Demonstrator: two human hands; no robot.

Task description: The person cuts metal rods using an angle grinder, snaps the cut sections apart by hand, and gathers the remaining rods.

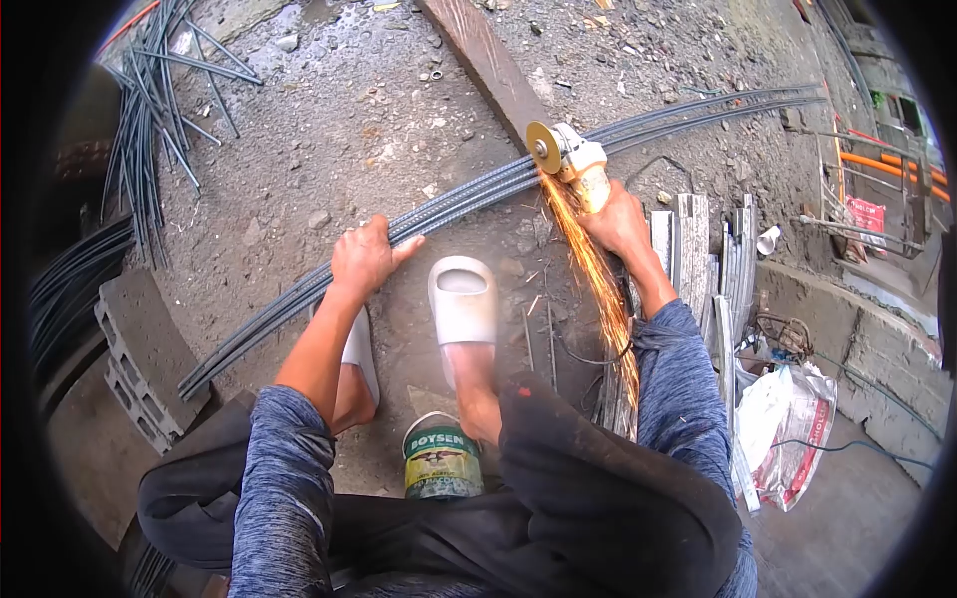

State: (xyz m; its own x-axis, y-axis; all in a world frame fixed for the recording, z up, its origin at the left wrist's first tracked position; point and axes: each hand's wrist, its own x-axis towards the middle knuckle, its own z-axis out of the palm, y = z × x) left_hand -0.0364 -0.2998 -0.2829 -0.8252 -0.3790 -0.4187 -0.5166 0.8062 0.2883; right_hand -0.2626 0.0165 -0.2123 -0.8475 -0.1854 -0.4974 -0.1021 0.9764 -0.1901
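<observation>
My left hand [367, 259] is wrapped over a bundle of long steel bars [469, 196], its thumb pointing right along them. The bars run from lower left to upper right and cross a wooden beam [488, 65]. In my right hand [613, 221] is an angle grinder [586, 169] with a white head and a yellowish disc [543, 148]. The disc meets the bars beside the beam's end. Orange sparks [588, 269] stream down from the disc, passing left of my right forearm.
Cut rods [159, 100] lie at upper left, a hollow block [145, 354] below them. Metal channels [690, 249] and a plastic sack [797, 429] are on the right. A paint can [442, 458] stands near my sandalled feet. A low concrete wall [847, 329] runs at right.
</observation>
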